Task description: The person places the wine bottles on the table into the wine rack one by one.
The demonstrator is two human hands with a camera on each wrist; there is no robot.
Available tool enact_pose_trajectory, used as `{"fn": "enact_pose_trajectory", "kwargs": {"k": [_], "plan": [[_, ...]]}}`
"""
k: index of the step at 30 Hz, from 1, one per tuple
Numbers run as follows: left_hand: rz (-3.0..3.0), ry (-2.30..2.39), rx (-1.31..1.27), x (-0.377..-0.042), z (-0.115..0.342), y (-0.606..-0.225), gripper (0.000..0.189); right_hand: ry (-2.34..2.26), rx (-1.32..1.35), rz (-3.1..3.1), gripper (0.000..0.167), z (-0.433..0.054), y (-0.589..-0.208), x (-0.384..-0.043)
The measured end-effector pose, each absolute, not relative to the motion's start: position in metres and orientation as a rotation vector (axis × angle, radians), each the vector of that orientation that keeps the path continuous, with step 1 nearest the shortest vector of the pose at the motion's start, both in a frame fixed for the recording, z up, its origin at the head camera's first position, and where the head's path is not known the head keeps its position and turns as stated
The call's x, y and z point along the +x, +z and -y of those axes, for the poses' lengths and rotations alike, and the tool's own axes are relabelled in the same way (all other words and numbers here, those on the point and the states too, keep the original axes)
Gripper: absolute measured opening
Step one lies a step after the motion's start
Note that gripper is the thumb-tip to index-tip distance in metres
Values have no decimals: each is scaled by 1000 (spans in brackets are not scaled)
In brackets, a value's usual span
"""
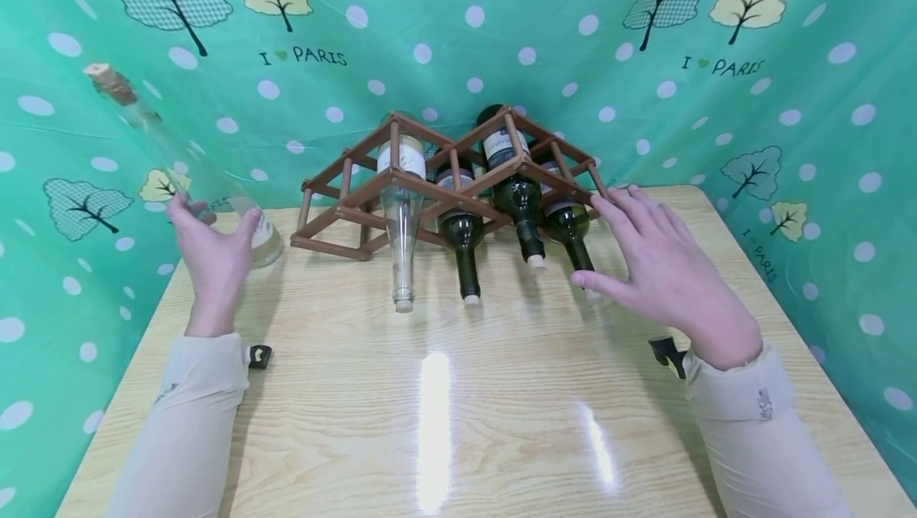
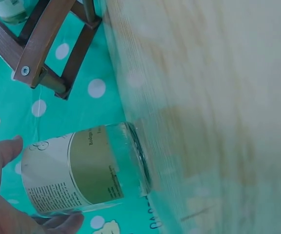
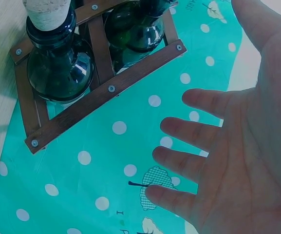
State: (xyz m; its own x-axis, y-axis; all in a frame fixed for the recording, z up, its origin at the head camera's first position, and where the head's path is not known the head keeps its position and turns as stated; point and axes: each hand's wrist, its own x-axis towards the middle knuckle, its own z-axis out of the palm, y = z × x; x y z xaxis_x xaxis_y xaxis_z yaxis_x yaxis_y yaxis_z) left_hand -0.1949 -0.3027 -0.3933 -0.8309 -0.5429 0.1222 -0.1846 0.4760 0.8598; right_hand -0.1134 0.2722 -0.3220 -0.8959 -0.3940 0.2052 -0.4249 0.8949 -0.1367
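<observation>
At the left of the table a clear glass bottle (image 1: 263, 235) with a cork stands tilted in the head view, its neck toward the upper left. My left hand (image 1: 215, 247) is round its body, thumb on one side and fingers on the other. In the left wrist view the bottle's pale label (image 2: 72, 173) shows beside the thumb. My right hand (image 1: 659, 263), fingers extended, is held by the right end of a brown wooden wine rack (image 1: 458, 201). A gap between that palm and the rack shows in the right wrist view.
Several corked bottles lie in the rack with necks forward: a clear bottle (image 1: 403, 223) and dark green ones, such as the green bottle (image 1: 467, 251). Behind the wood-grain table (image 1: 344, 407) hangs a green dotted cloth (image 1: 458, 33), which also covers both sides.
</observation>
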Motion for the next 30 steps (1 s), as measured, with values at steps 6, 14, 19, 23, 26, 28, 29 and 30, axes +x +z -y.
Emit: {"fn": "enact_pose_trajectory", "kwargs": {"k": [6, 14, 19, 23, 26, 28, 29, 30], "plan": [[2347, -1336, 630, -193, 305, -393, 105, 268, 630, 2885, 108, -272, -321, -113], [2329, -1333, 638, -189, 304, -391, 101, 264, 628, 2881, 108, -273, -321, -112], [2305, -1314, 633, -188, 303, -386, 97, 266, 631, 2877, 108, -273, -320, -111], [2282, -1282, 622, -186, 302, -381, 93, 265, 628, 2878, 108, -274, -319, -110], [2272, -1264, 616, -184, 301, -378, 92, 264, 624, 2880, 108, -274, -319, -110], [2272, -1259, 614, -183, 300, -376, 92, 264, 622, 2880, 108, -274, -319, -110], [2272, -1258, 612, -182, 300, -375, 92, 264, 622, 2880, 108, -274, -319, -110], [2270, -1257, 609, -182, 300, -374, 92, 264, 621, 2880, 108, -274, -319, -110]]}}
